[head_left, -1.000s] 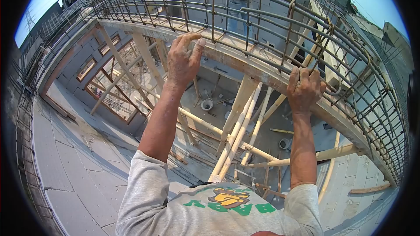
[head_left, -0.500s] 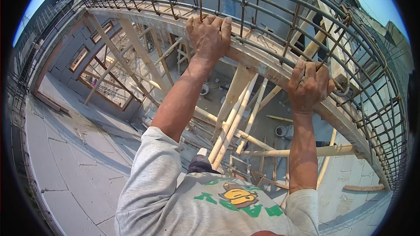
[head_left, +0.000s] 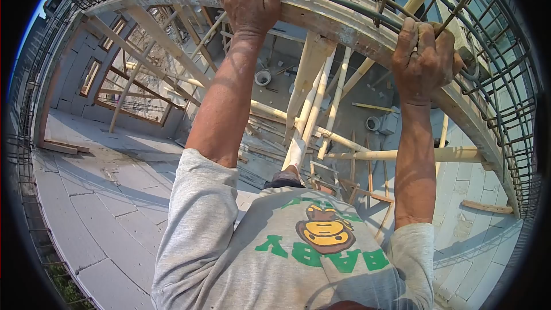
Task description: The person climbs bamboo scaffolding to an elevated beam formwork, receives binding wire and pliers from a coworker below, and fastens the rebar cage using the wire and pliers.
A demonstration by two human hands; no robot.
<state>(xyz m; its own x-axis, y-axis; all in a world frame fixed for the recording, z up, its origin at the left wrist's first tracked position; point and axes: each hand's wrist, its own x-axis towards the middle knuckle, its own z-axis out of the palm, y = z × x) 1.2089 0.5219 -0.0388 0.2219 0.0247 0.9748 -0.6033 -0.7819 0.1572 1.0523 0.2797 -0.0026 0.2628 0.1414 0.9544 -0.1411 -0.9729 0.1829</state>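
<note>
My left hand [head_left: 249, 1] is closed over the top edge of a long wooden formwork beam [head_left: 338, 31], its fingers curled beside the steel rebar cage [head_left: 367, 14]. Farther right, my right hand [head_left: 423, 63] grips the same beam, fingers bent over its edge close to the bars. The fingertips of both hands are partly hidden. Both arms are stretched forward. Below the beam, between my arms, wooden poles [head_left: 313, 109] slant down to the floor.
Grey block walls [head_left: 103, 195] stand at the left, with window openings beyond. Far below lie a white bucket [head_left: 263, 77], another bucket [head_left: 373, 123] and scattered timber. A horizontal pole [head_left: 453, 154] crosses at the right. A short plank [head_left: 487, 207] lies at the lower right.
The view has tilted down, so the beam and rebar sit higher in the frame. More of the shirt shows. Both hands keep their places on the beam.
</note>
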